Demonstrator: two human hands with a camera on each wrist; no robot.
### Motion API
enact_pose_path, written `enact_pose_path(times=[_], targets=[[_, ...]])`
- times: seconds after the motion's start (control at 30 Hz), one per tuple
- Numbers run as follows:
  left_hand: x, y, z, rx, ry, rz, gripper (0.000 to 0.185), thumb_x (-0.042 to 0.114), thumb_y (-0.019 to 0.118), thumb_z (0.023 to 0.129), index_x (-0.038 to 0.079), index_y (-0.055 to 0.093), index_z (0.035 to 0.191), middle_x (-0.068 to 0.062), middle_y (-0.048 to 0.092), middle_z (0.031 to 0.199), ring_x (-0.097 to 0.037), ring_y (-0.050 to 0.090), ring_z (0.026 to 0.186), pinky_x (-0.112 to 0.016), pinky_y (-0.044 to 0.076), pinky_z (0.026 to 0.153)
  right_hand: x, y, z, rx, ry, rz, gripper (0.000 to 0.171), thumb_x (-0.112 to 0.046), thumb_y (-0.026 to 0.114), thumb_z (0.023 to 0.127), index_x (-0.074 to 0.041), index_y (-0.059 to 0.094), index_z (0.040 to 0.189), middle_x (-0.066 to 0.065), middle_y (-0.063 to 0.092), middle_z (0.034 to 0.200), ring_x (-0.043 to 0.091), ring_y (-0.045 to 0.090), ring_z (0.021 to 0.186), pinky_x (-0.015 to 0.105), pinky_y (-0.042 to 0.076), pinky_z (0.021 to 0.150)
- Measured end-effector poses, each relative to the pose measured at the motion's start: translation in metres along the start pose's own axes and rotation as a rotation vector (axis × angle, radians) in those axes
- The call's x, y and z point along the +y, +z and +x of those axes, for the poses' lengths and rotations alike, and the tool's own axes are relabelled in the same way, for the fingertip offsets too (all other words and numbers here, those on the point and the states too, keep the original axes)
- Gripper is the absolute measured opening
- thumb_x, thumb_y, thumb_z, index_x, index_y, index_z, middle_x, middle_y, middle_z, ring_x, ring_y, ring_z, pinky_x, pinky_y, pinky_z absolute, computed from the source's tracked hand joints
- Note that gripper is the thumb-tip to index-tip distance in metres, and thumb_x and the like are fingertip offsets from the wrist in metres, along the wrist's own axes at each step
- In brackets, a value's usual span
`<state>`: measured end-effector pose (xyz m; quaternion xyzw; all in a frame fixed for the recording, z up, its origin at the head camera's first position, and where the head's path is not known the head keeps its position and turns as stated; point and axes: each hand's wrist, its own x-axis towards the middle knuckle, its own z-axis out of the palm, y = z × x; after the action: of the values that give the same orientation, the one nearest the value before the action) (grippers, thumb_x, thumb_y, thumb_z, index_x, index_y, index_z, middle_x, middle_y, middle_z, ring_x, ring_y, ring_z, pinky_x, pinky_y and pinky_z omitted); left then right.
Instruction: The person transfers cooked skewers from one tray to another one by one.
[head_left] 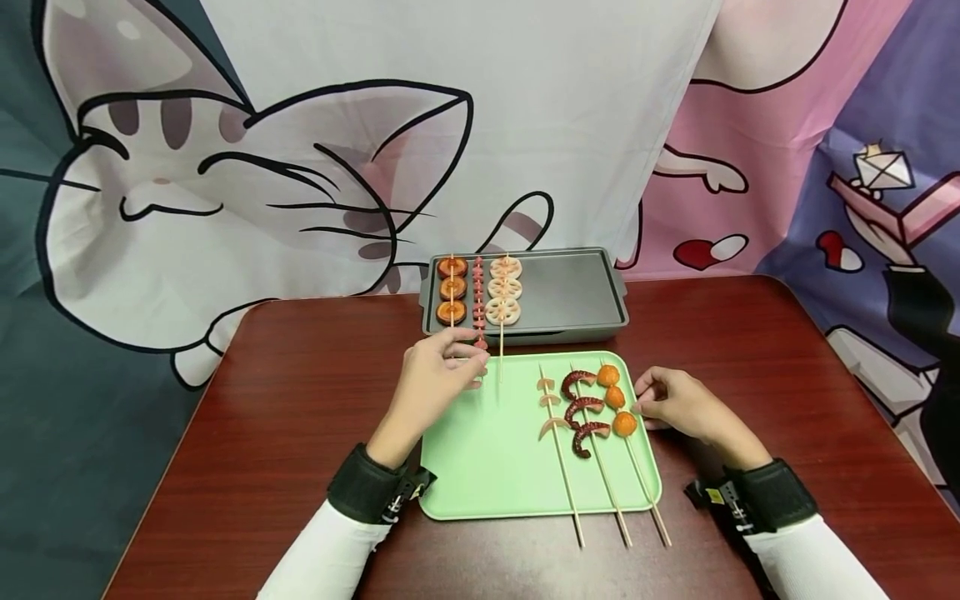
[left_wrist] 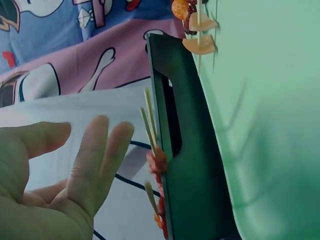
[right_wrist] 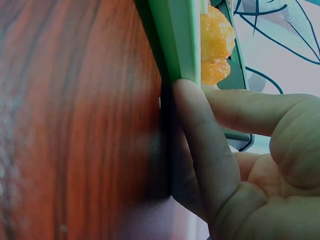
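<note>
Both hands rest on the surface: the left hand, fingers relaxed and holding nothing, sits just before three skewers on the grey tray, while the right hand pinches the green tray's rim beside three more skewers.

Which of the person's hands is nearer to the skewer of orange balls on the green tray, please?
Right. The right hand rests at the tray's right edge, beside the skewer of orange balls; the left hand is across the green tray, at its far-left corner.
</note>
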<state>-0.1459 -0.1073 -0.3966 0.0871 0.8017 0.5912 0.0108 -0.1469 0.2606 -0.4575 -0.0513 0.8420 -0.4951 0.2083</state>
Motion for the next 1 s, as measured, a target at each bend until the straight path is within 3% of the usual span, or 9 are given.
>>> enact_pose_path(times=[0.23, 0.33, 0.43, 0.57, 0.67, 0.83, 1.0], targets=[[0.007, 0.015, 0.01, -0.018, 0.023, 0.235, 0.037, 0.013, 0.076, 0.093, 0.001, 0.068, 0.127, -0.008, 0.079, 0.095, -0.014, 0.075, 0.071, -0.028, 0.062, 0.06, 0.0, 0.001, 0.001, -0.003, -0.003, 0.006, 0.021, 0.001, 0.068, 0.095, 0.01, 0.055, 0.11, 0.013, 0.063, 0.09, 0.018, 0.067, 0.077, 0.03, 0.065, 0.066], [0.01, 0.02, 0.013, -0.012, 0.021, 0.361, 0.035, 0.012, 0.078, 0.092, 0.002, 0.07, 0.125, -0.007, 0.079, 0.095, -0.014, 0.073, 0.074, -0.027, 0.058, 0.059, 0.002, 0.002, 0.002, -0.006, -0.005, 0.006, 0.021, 0.001, 0.067, 0.095, 0.01, 0.055, 0.11, 0.013, 0.063, 0.089, 0.018, 0.067, 0.077, 0.031, 0.065, 0.066], [0.014, 0.024, 0.015, -0.036, -0.015, 0.441, 0.036, 0.013, 0.078, 0.092, 0.003, 0.07, 0.125, -0.009, 0.078, 0.103, -0.023, 0.074, 0.089, -0.033, 0.06, 0.07, 0.003, 0.002, 0.002, -0.007, -0.01, 0.008, 0.02, 0.002, 0.067, 0.095, 0.01, 0.055, 0.11, 0.013, 0.063, 0.089, 0.018, 0.067, 0.077, 0.031, 0.065, 0.065], [0.018, 0.029, 0.02, -0.083, -0.077, 0.49, 0.04, 0.015, 0.076, 0.094, 0.002, 0.068, 0.131, -0.013, 0.075, 0.116, -0.032, 0.069, 0.112, -0.043, 0.06, 0.09, 0.003, 0.002, 0.001, -0.003, -0.014, 0.011, 0.02, 0.001, 0.068, 0.095, 0.01, 0.056, 0.11, 0.013, 0.063, 0.089, 0.017, 0.067, 0.076, 0.03, 0.065, 0.065], [0.021, 0.031, 0.024, -0.113, -0.095, 0.525, 0.044, 0.015, 0.076, 0.094, 0.002, 0.065, 0.135, -0.014, 0.074, 0.12, -0.033, 0.066, 0.118, -0.044, 0.059, 0.095, 0.003, 0.001, 0.001, 0.001, -0.019, 0.008, 0.02, 0.001, 0.068, 0.095, 0.01, 0.056, 0.109, 0.013, 0.064, 0.089, 0.017, 0.067, 0.076, 0.029, 0.065, 0.065], [0.023, 0.035, 0.03, -0.148, -0.142, 0.554, 0.048, 0.014, 0.074, 0.095, 0.003, 0.061, 0.141, -0.015, 0.073, 0.123, -0.034, 0.065, 0.121, -0.041, 0.06, 0.092, 0.002, 0.0, 0.0, 0.001, -0.02, 0.01, 0.021, 0.001, 0.068, 0.095, 0.01, 0.056, 0.109, 0.013, 0.064, 0.089, 0.017, 0.067, 0.076, 0.029, 0.065, 0.065], [0.022, 0.038, 0.035, -0.164, -0.185, 0.568, 0.047, 0.01, 0.072, 0.096, 0.002, 0.06, 0.141, -0.016, 0.071, 0.125, -0.033, 0.064, 0.117, -0.034, 0.057, 0.079, 0.002, 0.0, 0.0, -0.003, -0.016, 0.019, 0.021, 0.001, 0.067, 0.095, 0.01, 0.055, 0.109, 0.013, 0.064, 0.09, 0.017, 0.067, 0.077, 0.03, 0.065, 0.065]])
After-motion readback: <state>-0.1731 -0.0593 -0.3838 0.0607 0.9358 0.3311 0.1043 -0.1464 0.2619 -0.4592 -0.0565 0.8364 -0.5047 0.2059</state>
